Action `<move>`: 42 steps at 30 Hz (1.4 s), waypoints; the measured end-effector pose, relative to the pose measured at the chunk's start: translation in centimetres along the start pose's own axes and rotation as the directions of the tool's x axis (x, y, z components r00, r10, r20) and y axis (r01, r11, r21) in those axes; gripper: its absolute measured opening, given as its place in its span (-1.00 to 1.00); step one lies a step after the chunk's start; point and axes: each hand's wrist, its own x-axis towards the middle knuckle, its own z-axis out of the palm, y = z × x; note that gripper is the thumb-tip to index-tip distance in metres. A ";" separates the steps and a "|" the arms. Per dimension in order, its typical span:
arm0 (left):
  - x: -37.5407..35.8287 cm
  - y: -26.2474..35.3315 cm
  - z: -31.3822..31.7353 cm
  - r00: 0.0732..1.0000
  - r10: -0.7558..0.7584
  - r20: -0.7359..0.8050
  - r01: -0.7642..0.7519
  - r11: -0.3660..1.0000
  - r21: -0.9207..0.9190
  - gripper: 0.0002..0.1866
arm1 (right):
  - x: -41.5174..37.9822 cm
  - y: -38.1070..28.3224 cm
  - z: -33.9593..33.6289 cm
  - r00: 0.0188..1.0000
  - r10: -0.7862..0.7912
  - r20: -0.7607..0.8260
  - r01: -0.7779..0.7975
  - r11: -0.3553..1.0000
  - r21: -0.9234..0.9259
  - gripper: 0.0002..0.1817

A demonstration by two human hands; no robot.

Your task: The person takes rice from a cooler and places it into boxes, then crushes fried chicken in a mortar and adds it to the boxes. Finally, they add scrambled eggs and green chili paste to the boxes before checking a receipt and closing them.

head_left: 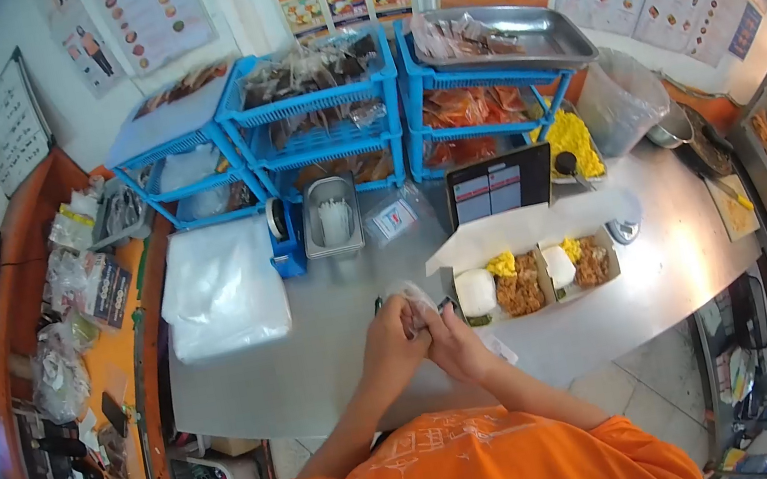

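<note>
My left hand [394, 335] and my right hand [457, 341] meet over the front of the steel table, fingers closed together. Between them is a crumpled piece of clear plastic [410, 293], which rises above the fingertips; I cannot tell if it is a bag or a glove. Just right of my hands stand two open white meal boxes with their lids raised. Each holds white rice [476, 293], yellow scrambled egg [502, 265] and crumbed fried chicken [519, 291]. A small white scrap [500, 349] lies by my right wrist.
Blue tiered racks [311, 109] of packets line the back. A stack of clear bags [222, 292], a tape dispenser [285, 236] and a steel container [330, 216] stand left; a tablet [499, 186] and a tray of yellow egg [571, 139] stand behind the boxes. A knife [733, 194] lies far right.
</note>
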 end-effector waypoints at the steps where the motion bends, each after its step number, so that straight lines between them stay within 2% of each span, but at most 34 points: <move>1: 0.3 -0.6 0.4 1.000 0.012 -0.010 -0.012 1.000 0.008 -0.71 | 0.3 0.1 -0.3 1.000 0.014 -0.020 -0.013 1.000 0.021 -0.05; 3: 0.8 -1.6 1.3 0.987 0.095 -0.129 -0.074 0.984 0.161 -0.81 | 0.2 0.1 -0.6 0.999 0.034 -0.035 -0.032 0.999 0.037 0.00; 6: 3.8 -2.8 0.5 0.971 0.081 -0.226 -0.051 0.989 0.138 -0.88 | 0.0 -0.4 -1.1 0.997 -0.072 0.020 0.075 0.963 -0.259 0.08; 7: 5.8 -3.8 0.1 0.968 0.094 -0.231 -0.063 0.988 0.138 -0.88 | -1.1 -0.9 -0.8 0.999 -0.041 0.015 0.044 0.965 -0.258 -0.02; 9: 10.6 -5.8 -0.4 0.922 0.225 -0.316 -0.116 0.938 0.326 -0.90 | -3.2 -1.3 -2.1 0.999 0.040 0.033 -0.024 0.920 -0.392 -0.27; 11: 15.0 -5.1 1.1 0.929 0.255 -0.270 -0.133 0.907 0.400 -0.90 | -5.0 -1.6 -2.4 0.996 0.023 -0.081 -0.055 0.909 -0.412 -0.53; 12: 17.3 -5.4 2.4 0.943 0.259 -0.209 -0.144 0.883 0.447 -0.87 | -5.6 -1.3 -3.0 0.997 0.026 -0.074 -0.055 0.907 -0.417 -0.53; 14: 21.1 -6.4 6.0 0.975 0.215 -0.060 -0.155 0.847 0.509 -0.83 | -6.8 -0.4 -4.2 0.924 -0.058 -0.379 -0.089 0.928 -0.361 -0.66; 15: 22.4 -6.8 7.5 0.986 0.168 0.026 -0.156 0.836 0.526 -0.81 | -7.3 -0.1 -4.6 0.926 -0.060 -0.373 -0.088 0.925 -0.369 -0.66; 16: 23.5 -7.4 8.4 0.985 0.172 0.016 -0.155 0.838 0.523 -0.81 | -7.8 0.1 -5.1 0.890 -0.090 -0.446 -0.117 0.902 -0.415 -0.68; 17: 24.4 -7.9 9.3 0.962 0.271 0.033 -0.264 0.893 0.364 -0.80 | -8.4 0.1 -5.6 0.848 -0.125 -0.516 -0.150 0.876 -0.459 -0.71; 18: 24.7 -7.3 9.3 0.929 0.368 0.035 -0.368 0.909 0.194 -0.78 | -9.1 0.2 -6.2 0.848 -0.128 -0.514 -0.153 0.870 -0.468 -0.71; 19: 25.3 -6.8 8.9 0.923 0.353 -0.153 -0.333 0.932 0.141 -0.83 | -9.9 0.4 -6.6 0.806 -0.156 -0.571 -0.152 0.877 -0.455 -0.71; 21: 25.5 -4.1 4.6 0.838 0.290 -0.461 -0.300 0.952 0.054 -0.90 | -11.3 0.4 -6.9 0.733 -0.195 -0.652 -0.184 0.866 -0.464 -0.72; 22: 26.6 -4.4 2.7 0.805 0.211 -0.555 -0.249 0.969 0.007 -0.93 | -11.9 0.7 -7.1 0.732 -0.196 -0.653 -0.184 0.866 -0.466 -0.72; 23: 27.7 -5.0 0.9 0.697 0.303 -0.650 -0.253 0.952 0.173 -0.92 | -12.5 1.2 -7.2 0.712 -0.172 -0.681 -0.173 0.897 -0.407 -0.72; 25: 30.3 -5.5 -1.4 0.762 0.160 -0.628 0.060 0.948 0.314 -0.82 | -13.1 2.0 -7.2 0.688 -0.147 -0.711 -0.158 0.926 -0.344 -0.72; 26: 31.6 -5.8 -2.0 0.765 0.162 -0.624 0.055 0.948 0.314 -0.82 | -13.2 2.4 -7.1 0.685 -0.120 -0.719 -0.186 0.925 -0.332 -0.73; 28: 34.0 -7.0 -2.4 0.877 -0.126 -0.464 0.326 0.865 0.381 -0.68 | -13.2 2.7 -6.7 0.673 -0.096 -0.733 -0.213 0.924 -0.316 -0.74; 29: 35.0 -7.8 -2.9 0.880 -0.126 -0.458 0.322 0.867 0.381 -0.68 | -13.0 2.8 -6.5 0.679 -0.100 -0.727 -0.233 0.910 -0.343 -0.73; 31: 36.2 -9.0 -3.5 0.909 -0.199 -0.366 0.287 0.936 0.205 -0.62 | -12.8 2.7 -6.3 0.681 -0.105 -0.724 -0.252 0.895 -0.367 -0.72; 32: 35.8 -8.4 -3.6 0.912 -0.196 -0.361 0.283 0.937 0.206 -0.62 | -12.7 2.5 -6.2 0.680 -0.111 -0.725 -0.246 0.897 -0.368 -0.73; 34: 34.8 -7.3 -3.9 0.838 -0.224 -0.497 0.378 0.896 0.233 -0.60 | -12.7 2.5 -6.3 0.675 -0.118 -0.728 -0.237 0.900 -0.366 -0.74; 36: 35.8 -7.1 -4.1 0.812 -0.264 -0.520 0.419 0.885 0.205 -0.60 | -12.9 2.5 -6.8 0.682 -0.139 -0.718 -0.238 0.886 -0.397 -0.75; 38: 37.1 -8.3 -4.9 0.914 -0.289 -0.284 0.278 0.957 -0.080 -0.59 | -13.0 2.3 -6.7 0.673 -0.135 -0.727 -0.240 0.890 -0.388 -0.75; 40: 36.9 -8.3 -4.6 0.905 -0.308 -0.294 0.312 0.949 -0.035 -0.59 | -13.1 2.1 -6.6 0.682 -0.159 -0.714 -0.246 0.870 -0.428 -0.74; 42: 36.1 -9.2 -5.0 0.930 -0.109 -0.352 0.211 0.941 0.265 -0.58 | -13.2 2.2 -6.5 0.686 -0.162 -0.710 -0.243 0.868 -0.433 -0.73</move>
